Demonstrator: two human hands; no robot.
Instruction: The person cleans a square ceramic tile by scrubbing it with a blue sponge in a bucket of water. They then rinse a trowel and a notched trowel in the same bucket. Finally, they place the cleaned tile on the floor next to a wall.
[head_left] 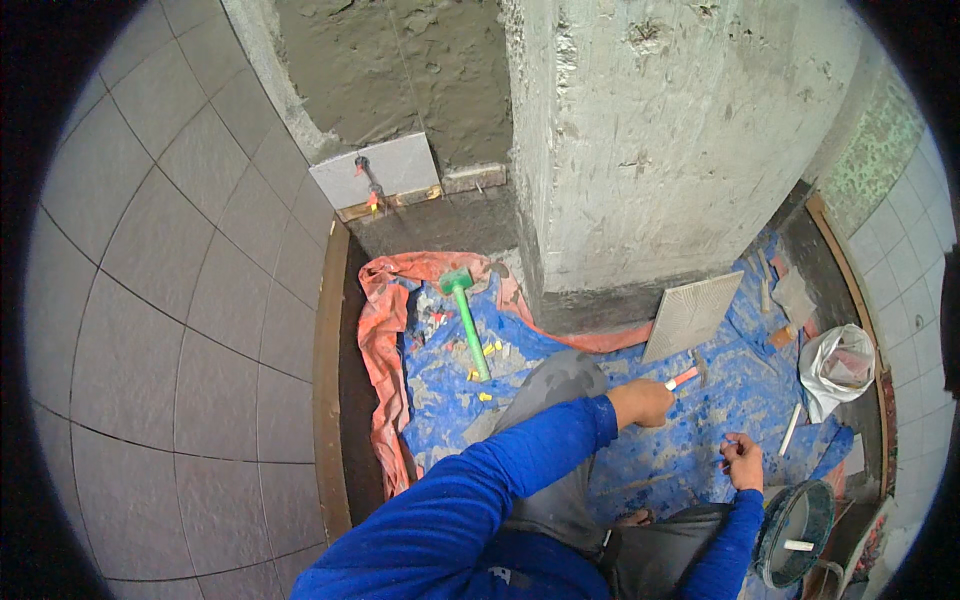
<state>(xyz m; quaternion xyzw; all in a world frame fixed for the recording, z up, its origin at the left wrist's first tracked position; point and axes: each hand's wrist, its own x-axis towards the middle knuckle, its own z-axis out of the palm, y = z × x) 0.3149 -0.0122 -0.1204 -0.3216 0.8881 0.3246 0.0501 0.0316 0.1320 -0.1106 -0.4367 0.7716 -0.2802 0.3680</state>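
My left hand (pixel 642 403) is wrapped round the handle of a small hammer (pixel 683 379). The handle is orange-red and white, and its narrow dark head points away to the right. Lower and to the right, the fingers of my right hand (pixel 742 462) are curled together over the sheet; whatever they may pinch is too small to make out. Beyond the hammer, a tile (pixel 692 315) with its ribbed back showing leans against the base of the concrete column. Both hands are above a blue plastic sheet (pixel 640 470) spotted with mortar.
A green mallet (pixel 465 320) lies on the sheet among yellow bits. To the right are a white sack (pixel 838 372), a white stick (pixel 790 430) and a dark bucket (pixel 797 535). A concrete column (pixel 660 150) stands ahead; one grey tile (pixel 400 172) is on the mortared wall.
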